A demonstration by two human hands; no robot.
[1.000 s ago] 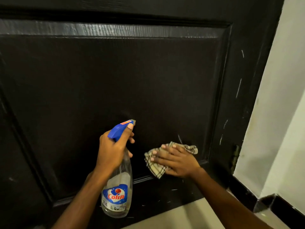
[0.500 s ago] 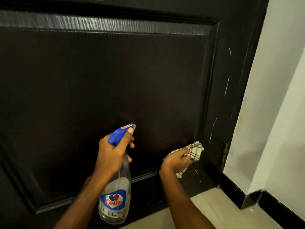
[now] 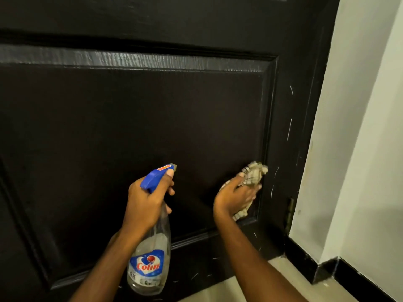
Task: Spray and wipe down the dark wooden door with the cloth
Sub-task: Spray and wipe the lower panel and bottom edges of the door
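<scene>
The dark wooden door (image 3: pixel 135 118) fills most of the view, with a recessed lower panel. My left hand (image 3: pixel 146 199) grips a clear spray bottle (image 3: pixel 152 258) with a blue trigger head and a Colin label, nozzle aimed at the panel. To its right, my right hand (image 3: pixel 234 198) holds a bunched checked cloth (image 3: pixel 254 173) against the panel's lower right corner, next to the raised moulding. Part of the cloth is hidden under the palm.
A white wall (image 3: pixel 357 127) adjoins the door on the right, with a black skirting (image 3: pixel 322 271) along its base. A brass hinge (image 3: pixel 290 212) shows at the door's right edge. Pale floor tiles (image 3: pixel 250 286) lie below. White scratches mark the door's right stile.
My right hand went from pressing the cloth flat with spread fingers to bunching it up, and moved right and upward along the panel's edge. The left hand with the bottle stayed almost still.
</scene>
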